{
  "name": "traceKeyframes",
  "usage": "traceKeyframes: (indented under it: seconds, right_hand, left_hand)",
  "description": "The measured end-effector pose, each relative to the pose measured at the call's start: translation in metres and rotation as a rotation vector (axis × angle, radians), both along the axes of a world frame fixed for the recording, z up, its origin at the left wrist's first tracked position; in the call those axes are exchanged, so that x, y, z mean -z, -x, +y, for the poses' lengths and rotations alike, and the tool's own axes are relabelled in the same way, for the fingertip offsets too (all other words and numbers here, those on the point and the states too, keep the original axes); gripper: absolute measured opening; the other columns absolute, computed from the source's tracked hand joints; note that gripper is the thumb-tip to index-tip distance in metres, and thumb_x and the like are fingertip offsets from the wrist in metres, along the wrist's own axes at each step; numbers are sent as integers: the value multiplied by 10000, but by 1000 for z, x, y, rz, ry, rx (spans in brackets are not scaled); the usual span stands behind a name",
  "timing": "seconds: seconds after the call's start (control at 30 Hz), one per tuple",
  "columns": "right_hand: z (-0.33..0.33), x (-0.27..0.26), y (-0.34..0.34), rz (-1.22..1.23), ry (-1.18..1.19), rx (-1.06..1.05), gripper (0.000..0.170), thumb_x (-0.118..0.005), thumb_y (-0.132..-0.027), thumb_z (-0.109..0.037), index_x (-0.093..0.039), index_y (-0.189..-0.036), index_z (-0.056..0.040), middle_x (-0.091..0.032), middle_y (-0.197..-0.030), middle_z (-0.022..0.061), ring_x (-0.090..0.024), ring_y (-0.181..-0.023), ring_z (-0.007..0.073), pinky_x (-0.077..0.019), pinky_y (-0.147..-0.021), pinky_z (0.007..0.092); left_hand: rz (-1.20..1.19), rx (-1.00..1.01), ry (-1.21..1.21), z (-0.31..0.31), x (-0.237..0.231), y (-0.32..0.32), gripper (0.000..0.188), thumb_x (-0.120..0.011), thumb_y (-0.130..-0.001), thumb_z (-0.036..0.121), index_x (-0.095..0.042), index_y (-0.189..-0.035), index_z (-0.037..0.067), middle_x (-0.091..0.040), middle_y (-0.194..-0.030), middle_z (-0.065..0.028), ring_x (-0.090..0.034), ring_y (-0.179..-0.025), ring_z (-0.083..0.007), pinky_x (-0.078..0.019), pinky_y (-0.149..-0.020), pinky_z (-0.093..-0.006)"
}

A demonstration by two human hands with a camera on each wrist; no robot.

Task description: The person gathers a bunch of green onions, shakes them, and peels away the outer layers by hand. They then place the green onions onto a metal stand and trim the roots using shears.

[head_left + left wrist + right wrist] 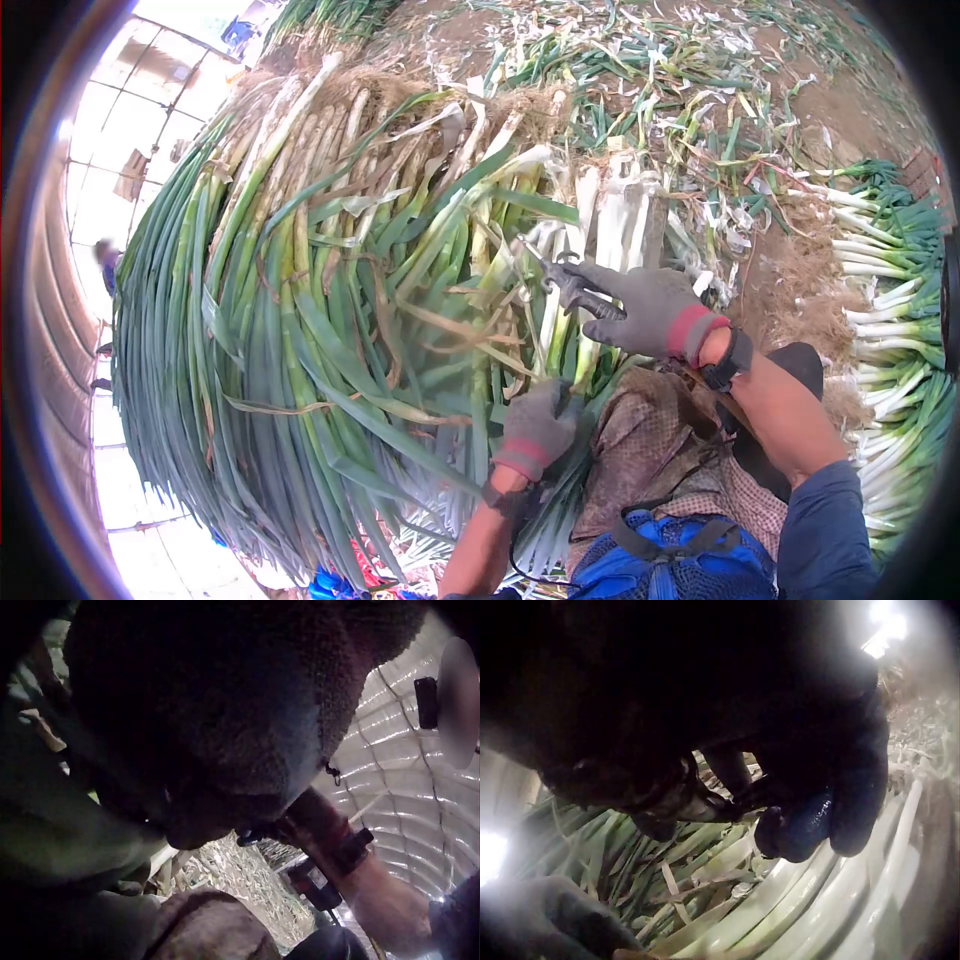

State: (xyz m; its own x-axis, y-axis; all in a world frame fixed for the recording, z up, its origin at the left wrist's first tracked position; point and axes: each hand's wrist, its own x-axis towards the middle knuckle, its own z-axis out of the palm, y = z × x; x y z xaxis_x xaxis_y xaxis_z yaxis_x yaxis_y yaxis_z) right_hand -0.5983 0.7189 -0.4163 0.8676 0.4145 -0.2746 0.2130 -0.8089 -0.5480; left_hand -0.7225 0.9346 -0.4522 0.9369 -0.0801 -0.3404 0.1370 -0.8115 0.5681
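Note:
Low in the middle of the head view, my gloved left hand [540, 430] grips the green leaves of long green onions [562, 335], whose white ends point away from me. Over their pale stems is my gloved right hand [640, 305], thumb and forefinger brought together on a thin pale strip [532, 250]. In the right wrist view the dark right hand [810, 787] is above white stems [780, 907], its other fingers bent. The left wrist view is mostly filled by the dark glove [210, 727], which hides what its fingers hold.
A big heap of unpeeled green onions [250, 330] lies on the left, roots away from me. Peeled white-stemmed onions [868, 270] are laid in a row on the right. Scattered leaf scraps [660, 70] cover the ground ahead. A blue mesh bag [670, 555] is at my lap.

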Motion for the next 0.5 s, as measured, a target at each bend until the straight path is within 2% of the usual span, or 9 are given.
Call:
traceKeyframes:
  seconds: [0.07, 0.1, 0.13, 0.17, 0.2, 0.27, 0.33, 0.4, 0.5]
  right_hand:
    - [2, 3, -6, -22, -21, -22, 743, -707, -858, -540, -475, -1533, -333, -737, -895, 157, -721, -858, 384, -537, -805, 499]
    - [6, -1, -15, 24, 81, 32, 743, -710, -854, -545, -482, -1526, -326, -748, -935, 158, -724, -903, 379, -535, -833, 481]
    - [5, 5, -23, 42, 81, 123, 710, -714, -850, -519, -510, -1505, -335, -751, -1084, 161, -724, -946, 372, -540, -868, 462]
    - [-6, 37, -31, -32, -15, 169, 725, -713, -846, -521, -511, -1509, -308, -751, -1021, 182, -725, -924, 385, -544, -853, 477]
    - [-10, 40, -31, -39, -49, 204, 727, -712, -846, -527, -515, -1508, -302, -750, -1002, 191, -726, -914, 392, -547, -842, 482]
    - [-20, 44, -32, -55, -118, 273, 732, -712, -845, -541, -522, -1506, -290, -748, -966, 210, -727, -895, 404, -552, -819, 493]
    - [-24, 39, -19, 1, -165, 214, 732, -704, -848, -558, -519, -1508, -301, -746, -965, 211, -728, -889, 405, -554, -811, 493]
    - [-21, 30, -3, 29, -116, 133, 743, -690, -852, -589, -503, -1518, -317, -736, -937, 209, -722, -855, 407, -552, -801, 500]
    - [-11, 19, 18, 68, -110, 63, 775, -701, -845, -605, -480, -1532, -322, -714, -880, 210, -710, -826, 415, -544, -788, 515]
  left_hand:
    - [-14, 51, 35, 3, 1, 3, 366, -753, -884, 225, -715, -1199, 42, -759, -1026, -165, -736, -944, -324, -566, -834, -413]
    - [-38, 57, 8, 9, 0, 0, 362, -751, -883, 225, -719, -1194, 42, -759, -1019, -165, -736, -934, -323, -566, -831, -412]
    - [-63, 60, -20, 18, -1, -9, 358, -750, -883, 225, -723, -1190, 42, -759, -1012, -166, -736, -923, -322, -567, -828, -411]
    - [-87, 65, -46, 28, -3, -20, 354, -748, -882, 225, -727, -1185, 42, -759, -1005, -166, -736, -913, -321, -568, -824, -410]
    - [-115, 73, -71, 39, -6, -33, 351, -747, -882, 225, -731, -1181, 42, -759, -998, -166, -736, -902, -321, -568, -821, -409]
    - [-309, -56, -142, 68, -13, -75, 369, -760, -874, 267, -741, -1169, 46, -755, -1031, -173, -729, -918, -333, -567, -832, -412]
    - [-690, -111, -360, 106, -1, -125, 426, -764, -873, 335, -736, -1191, 53, -742, -1099, -193, -713, -979, -352, -552, -882, -442]
    - [-778, -111, -693, 130, 5, -163, 475, -749, -884, 393, -723, -1212, 51, -726, -1155, -212, -694, -1047, -373, -527, -946, -471]
    - [-400, -157, -708, 137, 17, -183, 491, -720, -905, 424, -706, -1250, 75, -724, -1126, -218, -687, -1069, -380, -514, -962, -486]
